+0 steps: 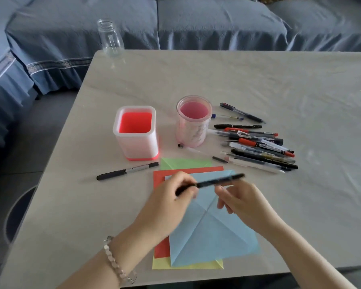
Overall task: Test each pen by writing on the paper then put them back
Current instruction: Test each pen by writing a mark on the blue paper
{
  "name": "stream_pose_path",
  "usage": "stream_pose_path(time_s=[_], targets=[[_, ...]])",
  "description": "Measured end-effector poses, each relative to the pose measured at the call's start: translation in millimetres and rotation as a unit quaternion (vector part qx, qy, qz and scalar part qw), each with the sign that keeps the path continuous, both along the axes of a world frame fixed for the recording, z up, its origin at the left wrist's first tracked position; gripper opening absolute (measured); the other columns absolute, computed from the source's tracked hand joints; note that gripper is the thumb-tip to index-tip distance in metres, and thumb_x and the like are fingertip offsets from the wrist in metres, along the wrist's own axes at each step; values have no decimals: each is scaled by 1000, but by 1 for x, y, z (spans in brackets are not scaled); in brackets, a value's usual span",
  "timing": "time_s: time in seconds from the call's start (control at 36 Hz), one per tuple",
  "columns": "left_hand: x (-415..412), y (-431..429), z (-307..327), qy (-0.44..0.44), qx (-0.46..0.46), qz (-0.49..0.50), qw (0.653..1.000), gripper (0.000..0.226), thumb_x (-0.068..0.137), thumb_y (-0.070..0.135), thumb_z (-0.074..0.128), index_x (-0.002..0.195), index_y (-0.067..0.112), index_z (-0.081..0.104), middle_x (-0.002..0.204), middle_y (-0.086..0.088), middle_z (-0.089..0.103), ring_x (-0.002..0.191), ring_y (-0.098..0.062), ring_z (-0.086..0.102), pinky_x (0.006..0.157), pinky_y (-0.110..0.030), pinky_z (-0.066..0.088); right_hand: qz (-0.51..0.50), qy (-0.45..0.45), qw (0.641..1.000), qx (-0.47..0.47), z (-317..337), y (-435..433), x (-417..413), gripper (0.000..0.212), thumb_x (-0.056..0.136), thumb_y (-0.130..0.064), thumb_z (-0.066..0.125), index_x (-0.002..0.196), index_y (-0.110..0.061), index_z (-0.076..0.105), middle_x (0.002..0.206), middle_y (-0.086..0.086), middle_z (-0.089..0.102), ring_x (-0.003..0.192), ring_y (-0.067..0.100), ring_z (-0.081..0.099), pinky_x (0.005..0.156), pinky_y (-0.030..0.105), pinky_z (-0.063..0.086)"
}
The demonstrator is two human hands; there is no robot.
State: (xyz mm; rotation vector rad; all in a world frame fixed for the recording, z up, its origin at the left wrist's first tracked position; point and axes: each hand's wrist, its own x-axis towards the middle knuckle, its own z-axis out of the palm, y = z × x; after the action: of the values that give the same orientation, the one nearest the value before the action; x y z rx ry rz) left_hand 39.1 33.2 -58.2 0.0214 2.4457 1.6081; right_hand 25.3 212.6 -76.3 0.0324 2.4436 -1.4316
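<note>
A pale counter (238, 80) carries a clear jar (110, 38), a square holder (136, 132), a round holder (193, 122), scattered pens (258, 147) and stacked coloured paper (206, 232).

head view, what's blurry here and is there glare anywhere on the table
Head view: motion blur smears the black pen gripped by the left hand, and the right hand is soft at its fingertips; the pen pile stays fairly sharp; pale, patchy glare washes the table toward its right side; shadows are faint under even, soft light.
</note>
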Motion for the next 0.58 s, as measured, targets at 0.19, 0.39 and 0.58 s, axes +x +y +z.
stream_pose_path(time_s=[0.19, 0.39, 0.58], targets=[[-15, -64, -37, 221, -284, 139, 922, 6, 84, 11, 60, 88, 9, 63, 82, -4, 65, 77, -28, 59, 72, -38, 46, -94, 208, 933, 278, -10, 32, -38, 21, 87, -7, 57, 104, -11, 69, 97, 5, 59, 90, 23, 54, 76, 30, 40], [-17, -104, -54, 189, -378, 159, 892, 14, 75, 2, 72, 84, 10, 64, 81, -6, 63, 76, -34, 57, 67, -40, 41, -14, 162, 891, 425, -19, 39, -62, 27, 94, -18, 48, 118, -13, 57, 117, 8, 48, 114, 27, 38, 95, 34, 26], [-26, -104, -57, 203, -421, 143, 872, 21, 64, 0, 81, 77, 8, 66, 77, -10, 58, 70, -37, 55, 60, -41, 44, 33, 153, 878, 452, -18, 45, -67, 26, 94, -26, 49, 116, -15, 57, 116, 6, 44, 115, 26, 33, 97, 34, 21]])
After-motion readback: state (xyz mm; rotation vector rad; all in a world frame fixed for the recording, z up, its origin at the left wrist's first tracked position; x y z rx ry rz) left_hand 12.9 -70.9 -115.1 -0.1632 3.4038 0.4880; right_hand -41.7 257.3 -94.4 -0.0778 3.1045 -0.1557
